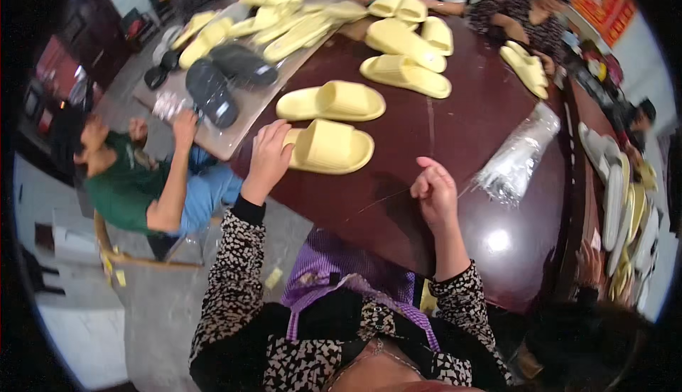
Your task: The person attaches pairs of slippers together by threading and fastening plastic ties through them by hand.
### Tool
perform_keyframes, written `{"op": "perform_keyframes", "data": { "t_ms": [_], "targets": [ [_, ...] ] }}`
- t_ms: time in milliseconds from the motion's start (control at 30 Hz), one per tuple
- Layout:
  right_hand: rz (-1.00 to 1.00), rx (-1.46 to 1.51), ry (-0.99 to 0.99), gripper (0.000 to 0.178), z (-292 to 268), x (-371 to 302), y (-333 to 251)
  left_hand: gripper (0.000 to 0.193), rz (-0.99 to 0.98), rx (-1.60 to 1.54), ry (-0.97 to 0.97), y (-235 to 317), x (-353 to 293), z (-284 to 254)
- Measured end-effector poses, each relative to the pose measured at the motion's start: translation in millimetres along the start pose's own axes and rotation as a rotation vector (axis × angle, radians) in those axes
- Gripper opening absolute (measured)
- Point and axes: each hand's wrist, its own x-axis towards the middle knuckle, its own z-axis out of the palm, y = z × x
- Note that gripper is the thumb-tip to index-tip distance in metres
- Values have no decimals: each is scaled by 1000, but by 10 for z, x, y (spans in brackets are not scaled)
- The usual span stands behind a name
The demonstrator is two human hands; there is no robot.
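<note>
Two yellow slippers lie side by side on the dark red table, toes to the right. My left hand is closed on the heel end of the nearer yellow slipper, its thumb at the sole's edge. Just beyond it rests the farther yellow slipper, clear of my fingers. My right hand hovers over the tabletop to the right of the pair. Its fingers are loosely bent and apart, and nothing shows in them. To its right is a bundle of clear plastic bags.
More yellow slippers sit farther back, beside a heaped side table bearing black slippers. A person in green sits at left; others work across the table, one handling yellow slippers. At right, a rack holds several slippers.
</note>
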Motion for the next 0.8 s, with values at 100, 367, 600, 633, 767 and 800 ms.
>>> {"op": "perform_keyframes", "data": {
  "t_ms": [100,367,600,633,767,800],
  "targets": [
    [42,34,-16,22,107,113,0,39,170,53,-52,-323,489,155],
    [-21,69,15,22,6,177,-193,20,258,-230,-367,-287,1237,503],
    [-64,97,-3,22,-25,183,-221,16,306,-245,-360,279,1049,670],
    [-85,103,-15,22,-42,180,-239,16,309,-244,-364,469,999,618],
    [-135,151,-42,23,-81,176,-289,15,232,-307,-447,992,741,585],
    [-138,153,-35,23,-103,171,-299,17,192,-296,-488,1073,684,623]
  ]
}}
